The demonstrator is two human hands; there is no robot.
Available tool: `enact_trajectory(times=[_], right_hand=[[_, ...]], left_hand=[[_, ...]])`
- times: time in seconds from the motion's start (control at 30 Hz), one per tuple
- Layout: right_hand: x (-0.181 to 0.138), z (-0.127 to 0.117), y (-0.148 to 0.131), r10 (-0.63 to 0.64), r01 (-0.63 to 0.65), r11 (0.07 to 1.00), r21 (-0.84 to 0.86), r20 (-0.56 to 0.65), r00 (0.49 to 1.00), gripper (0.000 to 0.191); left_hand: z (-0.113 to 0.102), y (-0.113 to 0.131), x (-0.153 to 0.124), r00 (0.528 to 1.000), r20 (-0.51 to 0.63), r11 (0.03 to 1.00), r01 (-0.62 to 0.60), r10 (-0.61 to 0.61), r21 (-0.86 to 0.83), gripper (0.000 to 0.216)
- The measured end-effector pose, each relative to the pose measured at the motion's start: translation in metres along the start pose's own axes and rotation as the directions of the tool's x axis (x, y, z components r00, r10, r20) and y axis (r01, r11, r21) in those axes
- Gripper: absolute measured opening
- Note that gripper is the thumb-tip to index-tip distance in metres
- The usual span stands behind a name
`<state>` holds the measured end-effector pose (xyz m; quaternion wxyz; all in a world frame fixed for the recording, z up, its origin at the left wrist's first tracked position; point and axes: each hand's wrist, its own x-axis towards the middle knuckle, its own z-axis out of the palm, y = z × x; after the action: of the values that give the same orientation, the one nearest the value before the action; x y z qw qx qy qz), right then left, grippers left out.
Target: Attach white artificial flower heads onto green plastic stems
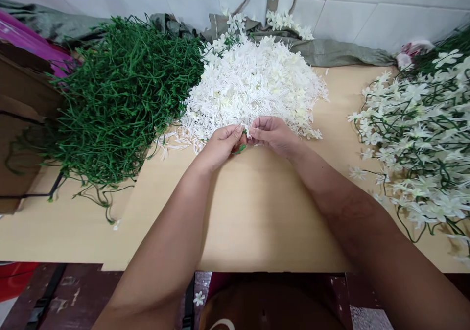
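Note:
Both my hands meet over the table, just in front of a heap of loose white artificial flowers [253, 85]. My left hand [223, 146] is closed in a pinch on a green plastic stem [240, 149], most of which the fingers hide. Against it, my right hand [274, 135] pinches a small white artificial flower [247, 131] between thumb and fingertips. The flower touches the stem's tip; how far the two are joined I cannot tell.
To the left lies a big tangle of green plastic stems [128, 85] beside a cardboard box [22, 124]. White flowers on green stems [418, 139] are piled at the right. A tiled wall [352, 16] and grey-green cloth [330, 52] border the back of the table [264, 212].

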<state>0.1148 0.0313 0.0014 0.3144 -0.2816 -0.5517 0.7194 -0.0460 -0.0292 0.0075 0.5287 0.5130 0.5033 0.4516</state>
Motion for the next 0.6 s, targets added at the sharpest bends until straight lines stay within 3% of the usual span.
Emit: enact_trajectory(times=[0.2,0.43,0.6], right_hand=[[-0.0013,-0.0005,-0.0022,0.053,-0.061,0.993,0.103,0.074,0.996,0.05],[-0.0018,0.0012,-0.0031,0.038,-0.038,0.999,-0.013,-0.003,0.999,0.041],[-0.0021,-0.0034,-0.0044,0.042,-0.042,0.999,-0.024,0.012,0.999,0.035]], left_hand=[[0.0005,0.0018,-0.0001,1.0,0.02,1.0,-0.02,0.02,-0.021,0.045],[0.0052,0.0007,0.0015,0.999,-0.039,1.0,0.008,-0.008,0.009,0.038],[0.0031,0.0009,-0.0001,1.0,0.001,0.999,0.011,-0.011,0.032,0.041]])
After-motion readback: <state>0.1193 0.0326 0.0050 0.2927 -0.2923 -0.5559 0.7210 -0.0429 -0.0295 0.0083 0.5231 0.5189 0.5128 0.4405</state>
